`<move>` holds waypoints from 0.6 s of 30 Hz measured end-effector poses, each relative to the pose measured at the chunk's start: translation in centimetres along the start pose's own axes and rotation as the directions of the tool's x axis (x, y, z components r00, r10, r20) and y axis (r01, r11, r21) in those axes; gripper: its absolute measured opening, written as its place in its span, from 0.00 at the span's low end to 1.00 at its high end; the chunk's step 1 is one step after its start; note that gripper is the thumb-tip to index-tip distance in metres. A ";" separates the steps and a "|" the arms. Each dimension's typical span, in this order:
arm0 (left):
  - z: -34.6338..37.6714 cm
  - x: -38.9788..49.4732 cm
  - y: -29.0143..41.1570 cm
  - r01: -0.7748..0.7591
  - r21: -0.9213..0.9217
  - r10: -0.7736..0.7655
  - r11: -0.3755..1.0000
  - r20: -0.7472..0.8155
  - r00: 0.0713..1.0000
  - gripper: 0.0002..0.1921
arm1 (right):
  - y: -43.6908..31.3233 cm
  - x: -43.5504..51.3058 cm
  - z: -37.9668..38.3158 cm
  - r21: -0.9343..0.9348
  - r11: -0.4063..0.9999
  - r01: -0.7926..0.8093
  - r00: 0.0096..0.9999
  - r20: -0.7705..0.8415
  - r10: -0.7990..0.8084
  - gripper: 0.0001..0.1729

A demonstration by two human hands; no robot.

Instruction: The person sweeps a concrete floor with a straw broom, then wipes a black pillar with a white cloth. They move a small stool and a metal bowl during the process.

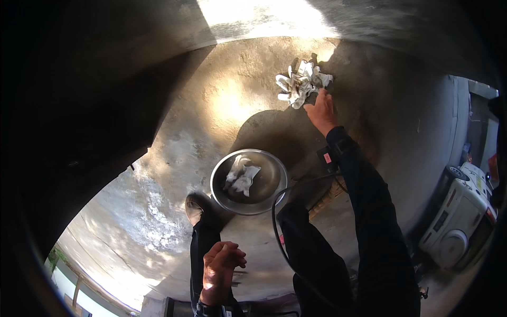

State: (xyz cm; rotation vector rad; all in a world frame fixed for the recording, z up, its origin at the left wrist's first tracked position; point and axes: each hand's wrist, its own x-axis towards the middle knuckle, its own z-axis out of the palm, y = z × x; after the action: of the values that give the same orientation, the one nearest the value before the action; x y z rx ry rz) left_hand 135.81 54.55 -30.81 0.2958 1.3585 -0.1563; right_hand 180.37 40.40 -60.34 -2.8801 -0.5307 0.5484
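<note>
My right hand (323, 111) reaches forward to a pile of soiled white cloth gloves (303, 83) lying on the concrete ground. Its fingertips are at the pile's near edge; whether they grip a glove I cannot tell. Nearer to me stands a round metal basin (282, 194) holding dark, murky-looking water. Two pale cloth pieces that look like gloves (245, 180) lie in it. Above my left thigh, my left hand (222, 259) hangs with its fingers loosely curled, and nothing shows in it.
My shoe (194, 210) is at the basin's near left edge. A black cable (274, 222) loops from my right wrist across my leg. A dark structure (99, 99) fills the left side, and a wall runs beyond the glove pile. A white vehicle (455, 222) stands at the far right.
</note>
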 end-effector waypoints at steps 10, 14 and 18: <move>-0.1 -1.1 1.1 -0.027 -0.045 0.024 0.999 -0.072 0.997 0.18 | 0.7 6.3 5.0 -0.133 0.982 0.131 0.991 0.043 -0.126 0.32; 0.7 -1.3 1.0 -0.017 -0.076 0.009 0.997 -0.112 0.994 0.15 | 0.7 6.4 5.7 0.196 0.950 0.244 0.956 -0.211 -0.203 0.07; 0.7 -0.3 1.0 -0.014 -0.102 0.011 0.995 -0.025 1.000 0.16 | -1.5 3.3 1.2 0.575 0.812 0.098 0.991 -0.127 -0.030 0.09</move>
State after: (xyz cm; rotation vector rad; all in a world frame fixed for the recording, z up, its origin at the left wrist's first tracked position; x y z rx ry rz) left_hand 136.70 55.30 -30.30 0.2208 1.3833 -0.0724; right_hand 182.32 43.16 -62.21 -2.2787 -0.3585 0.4372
